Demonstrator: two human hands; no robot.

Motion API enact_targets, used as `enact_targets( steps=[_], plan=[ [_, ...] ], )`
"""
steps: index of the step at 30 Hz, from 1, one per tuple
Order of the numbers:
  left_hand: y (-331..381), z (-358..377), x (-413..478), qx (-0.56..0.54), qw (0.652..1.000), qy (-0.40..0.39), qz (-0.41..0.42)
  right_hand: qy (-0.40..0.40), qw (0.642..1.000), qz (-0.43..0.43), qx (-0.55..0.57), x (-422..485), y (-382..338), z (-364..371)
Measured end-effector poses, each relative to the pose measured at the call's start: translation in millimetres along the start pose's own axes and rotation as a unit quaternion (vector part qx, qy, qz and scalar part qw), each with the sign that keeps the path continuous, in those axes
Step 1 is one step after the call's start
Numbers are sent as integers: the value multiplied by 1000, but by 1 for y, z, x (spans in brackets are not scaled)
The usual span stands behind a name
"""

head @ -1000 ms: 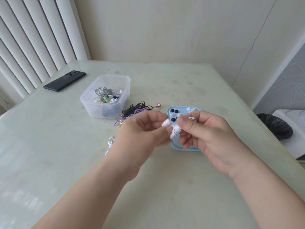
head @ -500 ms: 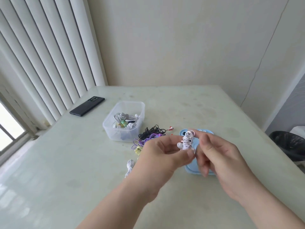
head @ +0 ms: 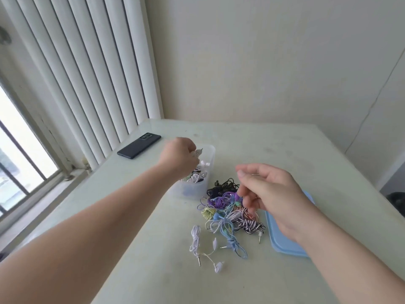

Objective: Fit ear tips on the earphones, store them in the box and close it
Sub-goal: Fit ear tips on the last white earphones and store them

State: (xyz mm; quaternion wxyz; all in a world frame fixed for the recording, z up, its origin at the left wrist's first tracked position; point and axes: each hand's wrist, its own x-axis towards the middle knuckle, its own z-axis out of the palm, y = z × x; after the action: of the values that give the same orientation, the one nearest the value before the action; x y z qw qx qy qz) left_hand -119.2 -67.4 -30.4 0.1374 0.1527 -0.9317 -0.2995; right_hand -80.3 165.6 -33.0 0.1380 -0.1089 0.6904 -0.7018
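Far left: window point(head: 19, 154) with bars, then vertical blinds point(head: 87, 73) running down to the table point(head: 274, 141) edge; dark phone point(head: 139, 145) lies flat near the blinds, well apart from everything else.

My left hand point(head: 179, 157) is reached out over the clear box point(head: 192, 190); fingers curled round a bundle of white earphones point(head: 198, 152), a bit of it sticking out at the right of the fist; motion blur, so can't tell how much is in the grip or whether it touches the box rim. Box is open and upright; more coiled earphones inside, white and dark.

Just right of the box, on the table: pile of earphones point(head: 230, 207); black coil at the back; purple, yellow-green, pale blue and black-and-white striped ones toward me; all tangled together. Nearer me, just apart from the pile: loose white pair point(head: 195, 238); cable coiled, plug and buds spread out.

My right hand point(head: 269, 194) hovers over the right side of the pile; fingers loosely half-bent, thumb up near the index, relaxed, not gripping; can't tell if the fingertips touch the cables. Under that hand: blue lid point(head: 285, 238), flat on the table beside the pile, partly covered by my wrist.

Far right edge: dark bin point(head: 397, 201) beyond the table.
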Motion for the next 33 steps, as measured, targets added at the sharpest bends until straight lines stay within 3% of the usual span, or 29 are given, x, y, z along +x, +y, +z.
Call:
enact_targets(
  steps=[6, 11, 14, 17, 19, 25, 29, 33],
  plan=[
    [-10, 10, 10, 116, 992, -36, 38, 12, 1000, 1, -10, 5, 8, -7],
    [5, -24, -33, 90, 982, -13, 168, 19, 1000, 6, -23, 0, 9, -9],
    [10, -44, -84, 75, 967, -131, 207, 6, 999, 18, -30, -14, 15, -2],
    [-1, -48, -123, 120, 918, -311, 214, -12, 997, 20, -67, -30, 17, 1],
    [-14, -41, -139, 153, 890, -354, 244, -30, 994, 15, -103, -40, 15, 0],
    [-32, -25, -147, 183, 884, -261, 341, -45, 990, 8, -131, -65, 14, -10],
    [-17, -29, -149, 141, 922, -238, 272, -24, 995, 2, -100, -78, 21, -23],
    [22, -36, -152, -53, 950, -266, 156, -38, 999, -9, -19, -83, 23, -38]
  ],
)
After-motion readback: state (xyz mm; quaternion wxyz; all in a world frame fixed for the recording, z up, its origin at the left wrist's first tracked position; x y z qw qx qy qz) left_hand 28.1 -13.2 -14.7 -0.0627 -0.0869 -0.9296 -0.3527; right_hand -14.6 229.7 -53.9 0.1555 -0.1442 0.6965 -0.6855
